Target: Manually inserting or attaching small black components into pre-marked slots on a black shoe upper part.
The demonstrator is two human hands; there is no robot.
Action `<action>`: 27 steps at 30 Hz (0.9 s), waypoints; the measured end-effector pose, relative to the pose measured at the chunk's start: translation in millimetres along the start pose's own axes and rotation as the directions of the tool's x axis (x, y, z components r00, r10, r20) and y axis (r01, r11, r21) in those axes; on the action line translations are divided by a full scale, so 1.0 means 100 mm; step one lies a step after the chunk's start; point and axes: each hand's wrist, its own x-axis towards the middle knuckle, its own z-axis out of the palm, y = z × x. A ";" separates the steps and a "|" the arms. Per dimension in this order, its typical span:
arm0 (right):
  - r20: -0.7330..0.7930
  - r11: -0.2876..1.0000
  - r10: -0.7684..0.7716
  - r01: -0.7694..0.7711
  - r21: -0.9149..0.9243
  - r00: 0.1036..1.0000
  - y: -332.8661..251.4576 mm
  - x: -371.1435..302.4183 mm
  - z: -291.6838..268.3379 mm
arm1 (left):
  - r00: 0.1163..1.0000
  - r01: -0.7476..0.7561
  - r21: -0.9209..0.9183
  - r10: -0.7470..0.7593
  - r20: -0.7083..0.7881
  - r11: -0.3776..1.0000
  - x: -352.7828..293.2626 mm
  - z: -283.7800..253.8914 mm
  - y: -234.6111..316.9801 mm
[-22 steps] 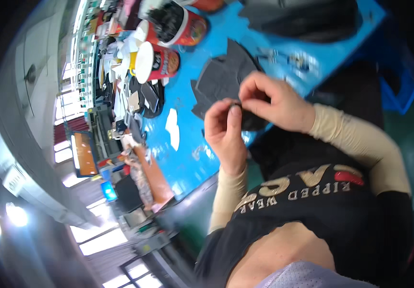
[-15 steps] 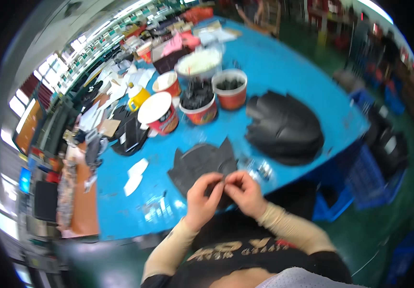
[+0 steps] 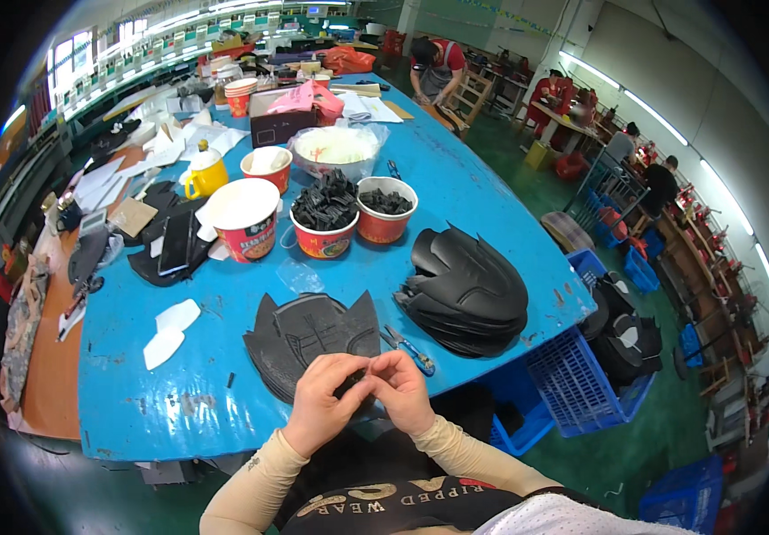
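Observation:
My left hand (image 3: 324, 403) and my right hand (image 3: 404, 392) meet at the table's near edge, thumbs and fingertips pinched together. Whatever lies between the fingertips is too small and covered to make out. Just beyond them, and partly under them, rests a stack of flat black cut pieces with pointed corners (image 3: 313, 330), like shoe-upper parts. To its right is a taller stack of curved black pieces (image 3: 469, 294). Between the two stacks lie small snips with blue handles (image 3: 413, 349).
Two tubs of small black strips, the left tub (image 3: 324, 239) and the right tub (image 3: 384, 225), stand beyond the pieces. A white-lidded tub (image 3: 243, 223), yellow bottle (image 3: 207, 171) and phone (image 3: 176, 245) are farther left. Blue crates (image 3: 571, 383) stand beside the table's right edge.
The whole view has swung, so the tabletop things sit farther left and the picture is sharper. Both hands stay pinched together near the flat black stack.

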 end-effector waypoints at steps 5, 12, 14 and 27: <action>0.018 0.999 0.028 -0.028 -0.014 0.999 -0.03 -0.02 0.00 | 0.995 0.101 -0.124 -0.100 0.020 0.987 -0.01 -0.04 -0.05; 0.084 0.999 0.032 -0.028 -0.047 0.996 -0.03 -0.02 0.02 | 0.999 0.049 -0.082 -0.051 -0.019 0.995 -0.05 -0.09 -0.05; 0.101 0.997 0.038 -0.030 -0.074 0.994 -0.02 -0.04 0.00 | 0.999 0.042 -0.085 -0.044 -0.022 0.995 -0.04 -0.08 -0.04; 0.037 0.993 0.115 -0.115 0.011 0.993 -0.15 0.00 0.08 | 0.995 -0.095 0.011 0.094 0.031 0.995 0.05 -0.11 -0.03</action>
